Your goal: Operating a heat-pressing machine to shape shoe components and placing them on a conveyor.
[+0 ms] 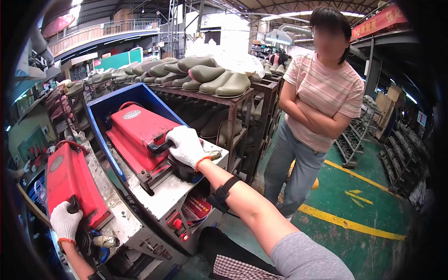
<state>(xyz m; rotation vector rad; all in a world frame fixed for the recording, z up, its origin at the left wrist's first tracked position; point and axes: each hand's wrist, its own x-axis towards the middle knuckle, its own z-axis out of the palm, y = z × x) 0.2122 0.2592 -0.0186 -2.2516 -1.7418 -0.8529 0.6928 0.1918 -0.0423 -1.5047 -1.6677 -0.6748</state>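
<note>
Both my hands wear white knitted gloves with orange cuffs. My right hand [185,146] reaches far forward, its fingers wrapped round the black handle [158,148] on the front of a red metal machine cover [140,133]. That cover lies closed inside a blue-rimmed machine [116,161]. At the lower left my left hand [66,222] grips the black handle [73,204] of a second, similar red cover [74,179], which is tilted toward the left. Below my left hand are dark fittings and a worn, brassy cylinder [106,241]. A dark round part sits under my right hand.
Rows of olive-green shoe forms [226,84] fill a rusty rack [233,100] behind the machines. A person [322,88] with folded arms stands at the right. Farther right are shoe racks [396,154] and a green floor with yellow lines [350,226]. Red switches [177,224] sit on the machine's front.
</note>
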